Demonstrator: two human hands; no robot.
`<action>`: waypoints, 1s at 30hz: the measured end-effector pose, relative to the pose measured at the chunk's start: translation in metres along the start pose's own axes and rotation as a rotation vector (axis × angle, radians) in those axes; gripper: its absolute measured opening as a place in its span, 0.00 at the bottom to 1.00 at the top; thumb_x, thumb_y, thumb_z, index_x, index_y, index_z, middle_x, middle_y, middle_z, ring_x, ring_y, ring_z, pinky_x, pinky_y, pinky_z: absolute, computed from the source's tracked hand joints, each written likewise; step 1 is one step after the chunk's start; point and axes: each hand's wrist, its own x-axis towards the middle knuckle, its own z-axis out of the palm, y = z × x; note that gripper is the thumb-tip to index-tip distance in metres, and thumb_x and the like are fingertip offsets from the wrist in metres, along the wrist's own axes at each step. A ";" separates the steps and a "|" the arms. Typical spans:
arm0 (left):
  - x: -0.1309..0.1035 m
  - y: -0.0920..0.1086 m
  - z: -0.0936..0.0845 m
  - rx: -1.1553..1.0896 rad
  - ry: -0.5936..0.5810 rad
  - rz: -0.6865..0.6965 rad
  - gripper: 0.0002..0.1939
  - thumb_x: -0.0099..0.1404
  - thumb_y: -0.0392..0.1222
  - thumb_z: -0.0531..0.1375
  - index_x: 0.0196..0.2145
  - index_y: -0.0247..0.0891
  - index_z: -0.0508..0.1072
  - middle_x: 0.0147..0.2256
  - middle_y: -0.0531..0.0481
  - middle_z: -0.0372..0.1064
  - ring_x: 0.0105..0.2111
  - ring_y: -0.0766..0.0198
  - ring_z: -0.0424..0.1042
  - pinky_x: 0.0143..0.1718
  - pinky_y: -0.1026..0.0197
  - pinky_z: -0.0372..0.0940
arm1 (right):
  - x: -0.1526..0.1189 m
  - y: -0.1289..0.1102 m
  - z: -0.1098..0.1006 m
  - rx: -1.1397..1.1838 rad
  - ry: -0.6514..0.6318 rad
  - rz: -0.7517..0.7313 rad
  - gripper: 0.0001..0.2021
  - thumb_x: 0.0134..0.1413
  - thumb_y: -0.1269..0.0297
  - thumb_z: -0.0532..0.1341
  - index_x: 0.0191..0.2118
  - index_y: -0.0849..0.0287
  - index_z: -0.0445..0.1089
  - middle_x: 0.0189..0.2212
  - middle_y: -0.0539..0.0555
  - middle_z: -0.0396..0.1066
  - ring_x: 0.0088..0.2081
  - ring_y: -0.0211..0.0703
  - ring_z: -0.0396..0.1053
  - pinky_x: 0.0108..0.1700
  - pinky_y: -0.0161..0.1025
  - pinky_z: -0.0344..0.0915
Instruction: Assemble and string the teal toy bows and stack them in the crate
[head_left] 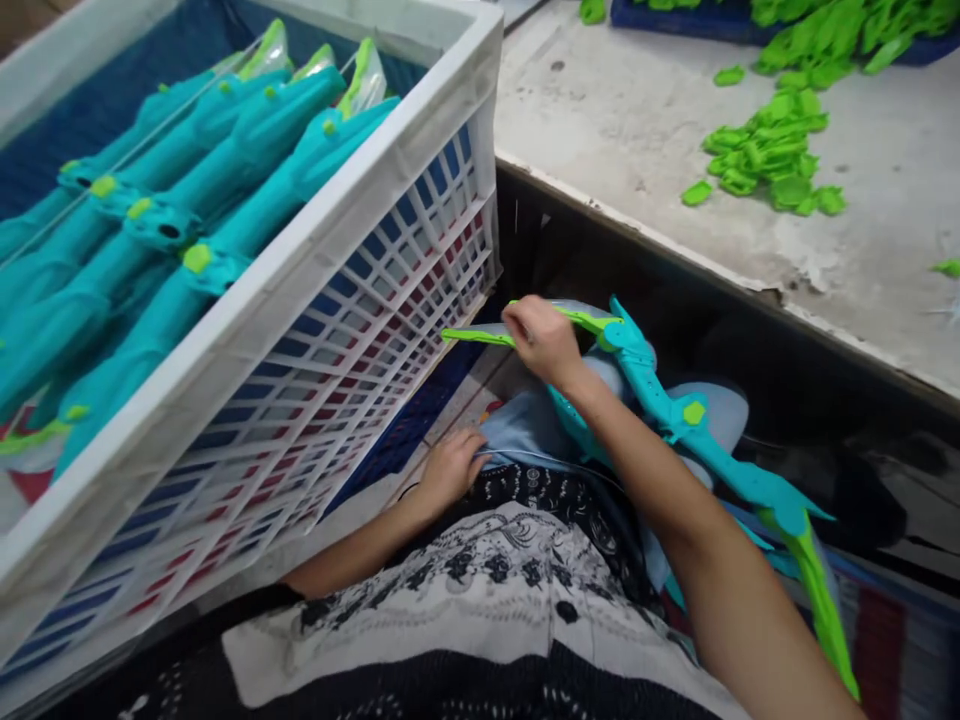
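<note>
A teal toy bow (pixel 651 385) with lime-green limb ends lies slantwise across the lap. My right hand (pixel 546 340) is closed around its upper green limb, close to the tip. Lower down, by the waist, my left hand (pixel 452 466) has its fingers together on a thin pale bowstring (pixel 551 459), which runs right across the lap and passes behind the right forearm. The fingertips of both hands are partly hidden. The bow's lower green limb (pixel 821 590) sits beyond my right forearm.
At the left stands a white plastic crate (pixel 390 225) holding several teal toy bows (pixel 247 150). A worn white table (pixel 622 130) edges the upper right. On it lie a pile of small green plastic parts (pixel 772 150) and a blue tray (pixel 686 22) with more green parts.
</note>
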 end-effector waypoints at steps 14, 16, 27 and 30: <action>0.043 0.064 -0.084 -2.024 -0.162 -0.217 0.16 0.55 0.41 0.58 0.15 0.36 0.56 0.19 0.53 0.56 0.21 0.69 0.60 0.28 0.62 0.61 | -0.007 0.006 0.037 -0.088 -0.418 0.395 0.23 0.55 0.73 0.56 0.57 0.57 0.64 0.46 0.61 0.69 0.47 0.52 0.67 0.49 0.45 0.62; 0.050 0.075 -0.082 -2.065 -0.222 -0.192 0.20 0.58 0.49 0.58 0.16 0.35 0.62 0.18 0.54 0.53 0.19 0.70 0.56 0.22 0.65 0.54 | -0.009 0.009 0.029 0.162 -0.379 0.403 0.25 0.50 0.72 0.62 0.56 0.57 0.65 0.46 0.56 0.71 0.47 0.48 0.68 0.51 0.41 0.62; 0.052 0.072 -0.064 -1.365 -0.272 -0.192 0.20 0.58 0.51 0.62 0.38 0.30 0.77 0.22 0.49 0.65 0.20 0.73 0.56 0.23 0.66 0.48 | -0.029 0.017 0.015 0.736 -0.288 0.495 0.26 0.42 0.67 0.66 0.52 0.58 0.69 0.46 0.53 0.73 0.48 0.49 0.69 0.55 0.46 0.61; 0.060 0.060 -0.084 -1.383 -0.059 -0.158 0.23 0.60 0.51 0.61 0.47 0.31 0.71 0.25 0.46 0.70 0.19 0.73 0.56 0.22 0.67 0.49 | -0.033 0.017 0.012 0.823 -0.294 0.535 0.26 0.41 0.65 0.67 0.52 0.56 0.70 0.46 0.52 0.73 0.49 0.50 0.69 0.55 0.48 0.61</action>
